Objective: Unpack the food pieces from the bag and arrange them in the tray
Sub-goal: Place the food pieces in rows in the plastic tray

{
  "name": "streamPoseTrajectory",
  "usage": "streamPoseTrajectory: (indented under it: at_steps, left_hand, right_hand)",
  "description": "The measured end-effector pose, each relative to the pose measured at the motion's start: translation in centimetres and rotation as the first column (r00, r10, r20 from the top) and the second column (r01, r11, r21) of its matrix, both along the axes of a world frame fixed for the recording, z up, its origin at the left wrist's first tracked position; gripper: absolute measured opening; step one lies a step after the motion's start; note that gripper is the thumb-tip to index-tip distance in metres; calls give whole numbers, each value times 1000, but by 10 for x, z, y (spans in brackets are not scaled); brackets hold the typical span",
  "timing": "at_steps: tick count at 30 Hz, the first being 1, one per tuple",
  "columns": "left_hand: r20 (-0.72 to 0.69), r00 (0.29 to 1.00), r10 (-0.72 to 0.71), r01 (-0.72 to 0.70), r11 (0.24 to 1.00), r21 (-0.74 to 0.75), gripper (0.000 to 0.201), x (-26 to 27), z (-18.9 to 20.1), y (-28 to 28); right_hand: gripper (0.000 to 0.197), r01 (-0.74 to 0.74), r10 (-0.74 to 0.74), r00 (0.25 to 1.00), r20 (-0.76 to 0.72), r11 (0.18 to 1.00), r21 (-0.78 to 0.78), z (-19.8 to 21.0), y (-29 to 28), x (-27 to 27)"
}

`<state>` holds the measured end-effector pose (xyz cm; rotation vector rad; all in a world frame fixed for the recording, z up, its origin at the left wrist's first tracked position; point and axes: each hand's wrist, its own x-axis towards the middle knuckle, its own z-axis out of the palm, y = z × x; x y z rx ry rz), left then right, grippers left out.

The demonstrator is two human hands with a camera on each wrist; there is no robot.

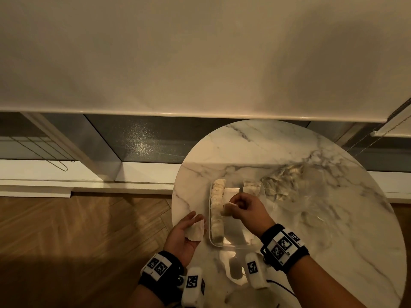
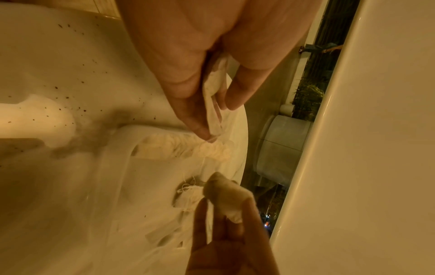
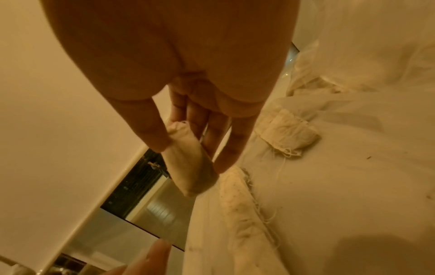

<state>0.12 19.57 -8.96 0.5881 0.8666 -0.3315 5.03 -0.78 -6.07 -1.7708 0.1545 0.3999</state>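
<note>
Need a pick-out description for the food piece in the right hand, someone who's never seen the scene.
On the round white marble table sits a clear plastic tray with a row of pale pieces along its left side. Above that row, the right hand pinches one pale, cloth-like pouch: the only piece held over the tray.

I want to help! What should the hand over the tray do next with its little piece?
Probably lower it into the clear tray, beside the row of pieces. The right hand pinches a piece just above that row.
</note>
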Motion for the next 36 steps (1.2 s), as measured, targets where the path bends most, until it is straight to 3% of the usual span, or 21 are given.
streamPoseTrajectory:
  at_steps: [4, 12, 17, 22, 27, 32, 36]
  left_hand:
    - [-7, 999, 42, -42, 999, -27, 40, -3, 1, 2]
    - [-21, 997, 68, -68, 997, -28, 43, -8, 2, 6]
    - [-35, 995, 90, -92, 995, -43, 36, -10, 2, 9]
    - [-46, 994, 99, -101, 994, -33, 34, -11, 0, 12]
    - [-76, 993, 93, -96, 995, -32, 29, -13, -4, 13]
    - [-101, 990, 95, -99, 994, -35, 28, -14, -11, 15]
    - [-111, 992, 68, -72, 997, -35, 25, -15, -14, 14]
  right_hand:
    - [10, -167, 130, 976, -174, 962, -214, -20, -5, -5]
    - [8, -288, 186, 904, -385, 931, -226, -41, 12, -10]
    - [10, -413, 262, 881, -393, 832, -371, -46, 19, -1]
    - [16, -437, 266, 866, -423, 814, -382, -48, 27, 3]
    - [41, -424, 254, 892, -375, 758, -496, -50, 27, 4]
    - [59, -390, 198, 899, -390, 765, -512, -46, 16, 2]
    - [50, -426, 162, 862, -480, 744, -515, -44, 8, 2]
